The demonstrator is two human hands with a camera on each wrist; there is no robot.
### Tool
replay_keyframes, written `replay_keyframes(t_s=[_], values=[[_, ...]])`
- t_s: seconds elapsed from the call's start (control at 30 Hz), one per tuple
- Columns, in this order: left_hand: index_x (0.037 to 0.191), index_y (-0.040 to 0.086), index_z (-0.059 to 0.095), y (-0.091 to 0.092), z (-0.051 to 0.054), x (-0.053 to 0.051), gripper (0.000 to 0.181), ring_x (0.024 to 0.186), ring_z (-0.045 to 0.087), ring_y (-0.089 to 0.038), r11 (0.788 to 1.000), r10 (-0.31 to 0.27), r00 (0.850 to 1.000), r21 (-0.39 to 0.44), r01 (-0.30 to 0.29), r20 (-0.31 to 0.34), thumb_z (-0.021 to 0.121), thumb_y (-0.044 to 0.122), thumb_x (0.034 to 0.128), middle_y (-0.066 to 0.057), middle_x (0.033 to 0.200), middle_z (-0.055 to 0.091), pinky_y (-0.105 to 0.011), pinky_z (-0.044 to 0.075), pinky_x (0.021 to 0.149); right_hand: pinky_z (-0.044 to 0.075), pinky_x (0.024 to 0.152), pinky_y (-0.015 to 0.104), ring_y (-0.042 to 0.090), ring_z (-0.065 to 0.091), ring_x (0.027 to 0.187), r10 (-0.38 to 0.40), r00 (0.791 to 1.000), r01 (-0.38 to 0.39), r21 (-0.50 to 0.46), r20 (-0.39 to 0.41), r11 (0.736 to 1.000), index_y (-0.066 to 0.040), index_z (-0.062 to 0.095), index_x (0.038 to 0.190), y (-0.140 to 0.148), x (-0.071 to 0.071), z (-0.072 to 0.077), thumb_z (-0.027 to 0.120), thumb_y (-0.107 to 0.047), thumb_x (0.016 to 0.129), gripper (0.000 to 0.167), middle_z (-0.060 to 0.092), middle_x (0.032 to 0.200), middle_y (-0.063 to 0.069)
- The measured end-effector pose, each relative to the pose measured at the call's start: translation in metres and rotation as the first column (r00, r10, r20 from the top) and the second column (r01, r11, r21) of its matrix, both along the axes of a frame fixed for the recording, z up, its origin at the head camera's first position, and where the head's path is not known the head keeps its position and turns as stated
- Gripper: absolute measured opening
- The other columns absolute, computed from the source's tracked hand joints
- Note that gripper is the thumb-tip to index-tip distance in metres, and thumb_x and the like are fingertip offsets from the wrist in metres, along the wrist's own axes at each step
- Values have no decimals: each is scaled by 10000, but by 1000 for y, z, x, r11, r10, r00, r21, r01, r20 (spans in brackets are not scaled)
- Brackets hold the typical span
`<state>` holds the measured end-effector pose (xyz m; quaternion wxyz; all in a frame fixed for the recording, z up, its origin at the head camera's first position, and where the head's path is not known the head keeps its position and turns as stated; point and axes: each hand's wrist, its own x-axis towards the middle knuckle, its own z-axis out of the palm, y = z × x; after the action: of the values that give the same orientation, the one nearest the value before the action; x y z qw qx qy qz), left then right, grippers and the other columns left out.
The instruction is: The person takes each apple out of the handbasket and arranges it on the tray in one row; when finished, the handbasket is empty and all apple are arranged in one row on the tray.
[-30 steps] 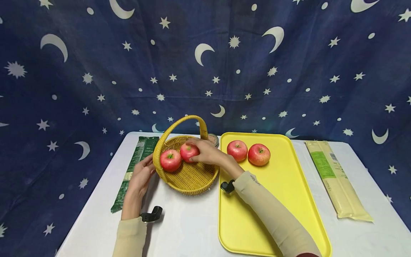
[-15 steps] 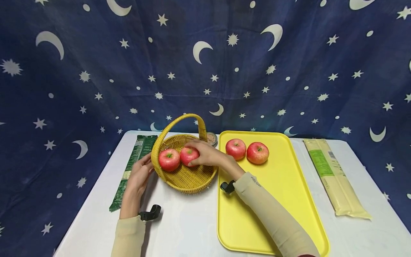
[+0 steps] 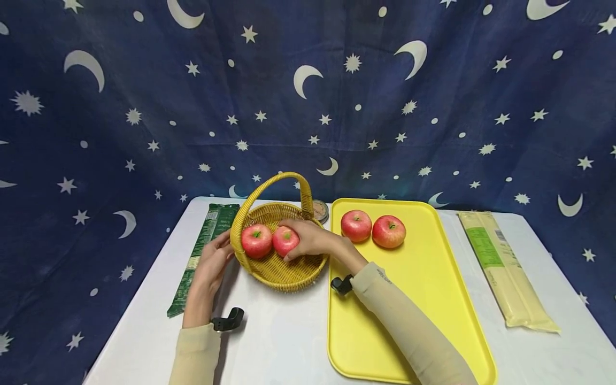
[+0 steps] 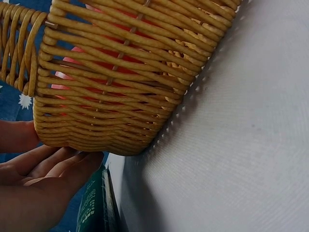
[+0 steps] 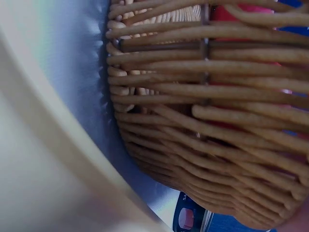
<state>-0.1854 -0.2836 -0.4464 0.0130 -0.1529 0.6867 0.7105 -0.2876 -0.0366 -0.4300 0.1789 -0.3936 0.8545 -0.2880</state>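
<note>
Head view shows the right hand (image 3: 312, 237) inside the basket (image 3: 284, 275), its thumb and fingers curled round one apple (image 3: 285, 241). A gentle grip seems best, so that it does not bruise the second apple (image 3: 256, 241) by the basket's left wall. The left hand (image 3: 212, 264), with fingers loosely extended, touches the basket's left outside, useful for steadying. The gripped apple lies near the basket's middle, under the right hand's fingers.

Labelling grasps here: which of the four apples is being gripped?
The right apple of the two in the basket: the right hand grips it. The left apple in the basket and both apples on the yellow tray are not held.
</note>
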Motion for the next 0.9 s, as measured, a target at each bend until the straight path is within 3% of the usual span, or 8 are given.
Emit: replay_keyframes(t_s=[0.3, 0.6, 0.9], values=[[1626, 45, 272, 1, -1, -1, 645, 1505, 348, -230, 1000, 3, 1000, 4, -3, 0, 492, 5, 1021, -141, 1662, 321, -417, 315, 1251, 495, 1101, 400, 257, 605, 1239, -49, 997, 48, -16, -51, 999, -10, 478, 1493, 3, 4, 0, 904, -316, 742, 916, 630, 1379, 101], [1630, 48, 261, 1, 0, -1, 644, 1506, 346, -230, 1000, -3, 1000, -6, 3, 4, 487, 12, 1027, -135, 1666, 315, -408, 312, 1254, 535, 1038, 396, 218, 636, 1145, -94, 995, 92, -130, -13, 987, -41, 519, 1466, 15, 12, 3, 896, -326, 743, 863, 666, 1294, 62], [1633, 48, 246, 0, 1, 0, 646, 1509, 335, -222, 1000, -9, 1000, -9, 9, 7, 478, 9, 1031, -133, 1666, 316, -410, 299, 1259, 541, 1033, 410, 205, 633, 1152, -152, 988, 148, -176, -10, 973, -126, 529, 1471, 32, 29, 12, 890, -389, 748, 849, 658, 1311, 30]])
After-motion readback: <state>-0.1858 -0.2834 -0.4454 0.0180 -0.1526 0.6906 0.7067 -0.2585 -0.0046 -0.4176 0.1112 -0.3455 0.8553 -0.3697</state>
